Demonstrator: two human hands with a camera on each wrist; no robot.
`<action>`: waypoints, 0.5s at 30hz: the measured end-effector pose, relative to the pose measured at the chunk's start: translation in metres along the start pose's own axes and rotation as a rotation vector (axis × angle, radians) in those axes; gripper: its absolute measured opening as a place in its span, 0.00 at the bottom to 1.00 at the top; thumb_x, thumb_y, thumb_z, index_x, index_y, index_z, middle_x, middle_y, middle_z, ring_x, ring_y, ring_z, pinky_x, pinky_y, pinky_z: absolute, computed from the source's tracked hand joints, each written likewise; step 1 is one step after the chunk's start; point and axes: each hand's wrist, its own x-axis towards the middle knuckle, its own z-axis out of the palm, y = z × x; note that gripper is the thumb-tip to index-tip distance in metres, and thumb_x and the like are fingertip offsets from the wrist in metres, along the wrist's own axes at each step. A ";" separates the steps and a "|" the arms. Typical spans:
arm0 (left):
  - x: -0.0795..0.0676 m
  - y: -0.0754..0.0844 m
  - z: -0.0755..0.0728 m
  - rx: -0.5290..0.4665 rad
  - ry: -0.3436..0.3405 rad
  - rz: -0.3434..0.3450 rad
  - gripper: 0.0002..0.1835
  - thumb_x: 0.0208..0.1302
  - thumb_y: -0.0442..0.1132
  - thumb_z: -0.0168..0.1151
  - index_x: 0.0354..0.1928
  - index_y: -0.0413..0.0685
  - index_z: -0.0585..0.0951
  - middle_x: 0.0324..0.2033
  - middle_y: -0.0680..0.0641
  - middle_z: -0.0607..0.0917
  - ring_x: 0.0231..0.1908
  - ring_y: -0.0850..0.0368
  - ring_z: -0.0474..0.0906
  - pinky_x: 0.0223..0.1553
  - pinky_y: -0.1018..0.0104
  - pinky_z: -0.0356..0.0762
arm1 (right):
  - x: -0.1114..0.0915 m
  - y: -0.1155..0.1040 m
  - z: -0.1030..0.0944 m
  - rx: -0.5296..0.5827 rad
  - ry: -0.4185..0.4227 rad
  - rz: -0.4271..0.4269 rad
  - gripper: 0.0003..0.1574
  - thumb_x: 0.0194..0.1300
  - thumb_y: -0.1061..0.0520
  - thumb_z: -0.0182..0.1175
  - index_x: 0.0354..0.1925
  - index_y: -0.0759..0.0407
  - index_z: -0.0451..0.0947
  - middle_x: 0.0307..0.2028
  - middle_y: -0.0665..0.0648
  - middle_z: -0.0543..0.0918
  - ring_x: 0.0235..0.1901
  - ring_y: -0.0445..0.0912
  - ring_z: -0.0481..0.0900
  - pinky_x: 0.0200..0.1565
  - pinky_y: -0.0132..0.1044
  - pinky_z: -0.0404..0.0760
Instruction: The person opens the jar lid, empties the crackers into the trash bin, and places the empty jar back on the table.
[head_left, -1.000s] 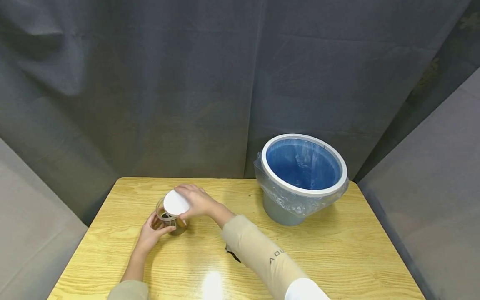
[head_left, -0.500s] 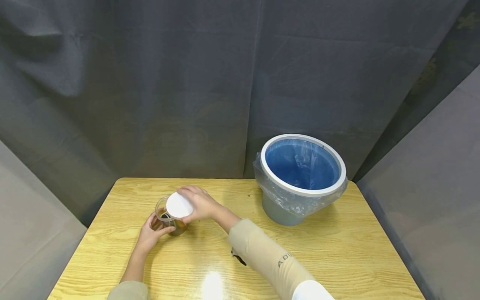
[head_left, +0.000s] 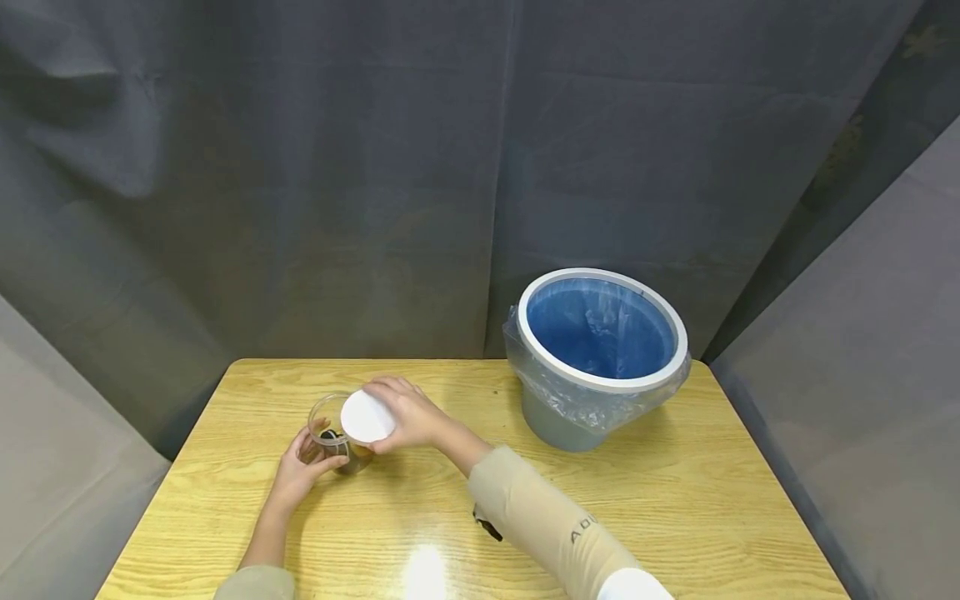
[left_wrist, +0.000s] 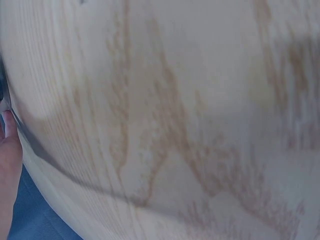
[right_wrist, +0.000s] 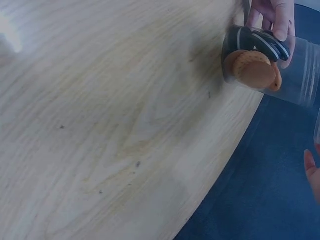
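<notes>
In the head view a clear jar (head_left: 356, 465) stands on the table's left part. My left hand (head_left: 298, 472) grips its side, thumb to the front. Above the jar's right rim, my right hand (head_left: 408, 418) holds a round white lid (head_left: 367, 416) by its edge, tilted. The jar mouth is uncovered on the left. Through the jar wall in the right wrist view I see tan round biscuits (right_wrist: 255, 72) and dark sandwich cookies (right_wrist: 262, 44) with white filling. The left wrist view shows mostly table, with part of a hand (left_wrist: 9, 170) at its left edge.
A bucket (head_left: 558, 421) with a white rim and a clear plastic liner stands at the back right of the wooden table (head_left: 637, 517). Dark grey curtain (head_left: 375, 208) hangs behind. Light grey panels rise on both sides.
My right hand has drawn the white lid rightward and slightly toward me, uncovering more of the jar mouth. My left hand stays on the jar. The head view has shifted slightly.
</notes>
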 end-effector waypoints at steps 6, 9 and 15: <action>0.000 -0.001 -0.001 0.019 -0.005 0.002 0.45 0.47 0.41 0.71 0.67 0.53 0.58 0.65 0.47 0.64 0.64 0.48 0.56 0.62 0.64 0.61 | -0.010 0.004 0.002 0.018 0.029 0.002 0.55 0.39 0.43 0.71 0.64 0.56 0.62 0.62 0.57 0.66 0.62 0.50 0.62 0.64 0.47 0.62; 0.000 -0.001 -0.001 0.017 -0.008 0.004 0.46 0.48 0.41 0.71 0.68 0.51 0.57 0.65 0.46 0.63 0.65 0.48 0.56 0.62 0.64 0.61 | -0.015 0.005 0.001 0.028 0.042 0.005 0.55 0.38 0.43 0.72 0.63 0.57 0.62 0.62 0.57 0.66 0.62 0.50 0.61 0.64 0.49 0.60; -0.001 0.001 0.000 0.007 -0.013 0.004 0.46 0.48 0.40 0.71 0.68 0.50 0.57 0.66 0.45 0.62 0.65 0.47 0.54 0.64 0.60 0.59 | -0.023 0.008 0.001 0.042 0.062 0.019 0.56 0.37 0.44 0.72 0.64 0.56 0.62 0.62 0.57 0.65 0.63 0.49 0.60 0.66 0.48 0.58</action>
